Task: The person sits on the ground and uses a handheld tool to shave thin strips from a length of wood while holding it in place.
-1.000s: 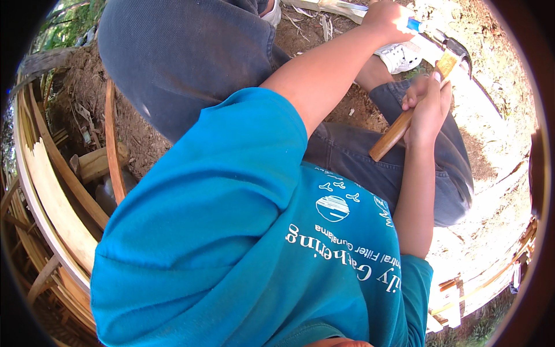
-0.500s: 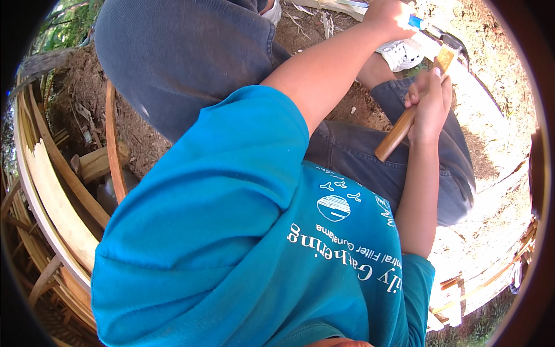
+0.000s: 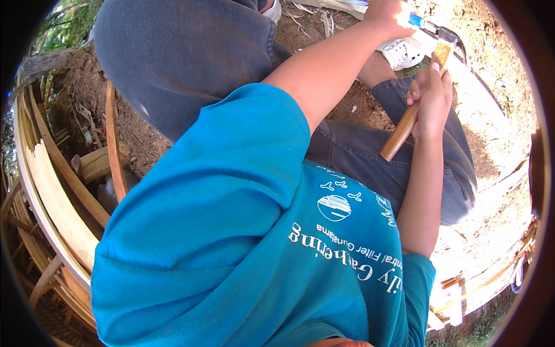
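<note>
My left hand point(image 3: 390, 20), at the top right, is closed around the blue grip of a hammer point(image 3: 415, 21). A metal shank runs from the grip to a dark head beside the upper end of a wooden stick point(image 3: 399, 136). I cannot tell whether the two touch. The stick is brown and flat-sided with a paler yellowish upper end, and it slants down over my trousers. My right hand point(image 3: 432, 110) grips it near the middle, thumb lying along it toward the pale end. My left fingers are partly hidden by glare and the hand's back.
Bent legs in dark trousers point(image 3: 191, 63) and a white perforated shoe point(image 3: 402, 55) lie around my hands. Long split wood slats point(image 3: 58, 196), a brown upright strip point(image 3: 114, 144) and a short wood block point(image 3: 95, 163) are on the left. Sunlit bare soil point(image 3: 491, 162) spreads to the right.
My right hand and the wooden stick have shifted slightly right, the pale end rising a little beside the hammer head. My left hand has barely moved.
</note>
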### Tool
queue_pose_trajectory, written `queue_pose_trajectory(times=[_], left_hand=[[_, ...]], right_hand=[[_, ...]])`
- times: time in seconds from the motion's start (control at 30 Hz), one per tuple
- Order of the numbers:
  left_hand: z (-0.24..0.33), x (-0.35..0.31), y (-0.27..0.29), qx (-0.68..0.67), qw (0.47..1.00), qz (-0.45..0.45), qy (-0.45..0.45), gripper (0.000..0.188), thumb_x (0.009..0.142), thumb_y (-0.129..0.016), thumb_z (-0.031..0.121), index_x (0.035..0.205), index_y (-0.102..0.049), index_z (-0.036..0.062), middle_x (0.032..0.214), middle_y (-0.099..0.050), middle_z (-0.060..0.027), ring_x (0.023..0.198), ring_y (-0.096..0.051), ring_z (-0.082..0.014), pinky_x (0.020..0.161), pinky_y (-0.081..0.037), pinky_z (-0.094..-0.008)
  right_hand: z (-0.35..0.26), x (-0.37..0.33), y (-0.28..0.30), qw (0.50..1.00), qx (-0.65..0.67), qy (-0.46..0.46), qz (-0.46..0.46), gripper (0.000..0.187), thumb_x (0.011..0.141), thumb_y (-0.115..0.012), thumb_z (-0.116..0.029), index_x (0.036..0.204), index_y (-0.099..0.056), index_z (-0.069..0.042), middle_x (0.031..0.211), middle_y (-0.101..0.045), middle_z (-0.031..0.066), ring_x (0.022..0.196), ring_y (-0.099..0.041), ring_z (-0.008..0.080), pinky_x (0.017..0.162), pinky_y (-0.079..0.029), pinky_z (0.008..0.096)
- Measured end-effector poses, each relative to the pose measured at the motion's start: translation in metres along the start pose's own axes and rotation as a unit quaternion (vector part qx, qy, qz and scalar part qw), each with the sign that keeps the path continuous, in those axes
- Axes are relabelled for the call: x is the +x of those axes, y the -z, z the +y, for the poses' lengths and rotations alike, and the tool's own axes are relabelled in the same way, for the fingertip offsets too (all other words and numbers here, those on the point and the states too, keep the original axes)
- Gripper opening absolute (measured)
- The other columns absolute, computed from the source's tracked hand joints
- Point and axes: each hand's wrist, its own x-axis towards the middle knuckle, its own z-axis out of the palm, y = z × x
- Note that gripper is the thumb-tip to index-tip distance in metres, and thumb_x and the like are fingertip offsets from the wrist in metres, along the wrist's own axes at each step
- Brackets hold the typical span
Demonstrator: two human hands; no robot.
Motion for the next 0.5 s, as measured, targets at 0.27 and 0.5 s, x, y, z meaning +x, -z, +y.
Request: queue_pose_trajectory(times=[0.27,0.5], left_hand=[[0.007,0.003,0.005,0.002,0.999,-0.026,0.034,0.031,0.074,-0.079,0.030,0.101,-0.074,0.0157,0.099,-0.073,-0.0150,0.103,-0.067,-0.0368,0.091,-0.050,-0.0515],[-0.002,-0.001,-0.004,-0.007,1.000,0.015,0.014,0.032,0.075,-0.079,0.031,0.103,-0.074,0.0160,0.100,-0.072,-0.0152,0.103,-0.066,-0.0363,0.092,-0.049,-0.0516]], right_hand=[[0.002,0.003,0.003,1.000,0.013,-0.002,0.014,0.018,0.108,-0.049,-0.026,0.102,-0.045,-0.009,0.081,-0.048,0.0008,0.059,-0.045,0.0074,0.050,-0.041,0.0253],[-0.001,0.005,0.003,1.000,0.009,-0.005,0.016,0.018,0.108,-0.049,-0.025,0.101,-0.045,-0.009,0.081,-0.049,0.0010,0.059,-0.045,0.0076,0.051,-0.041,0.0254]])
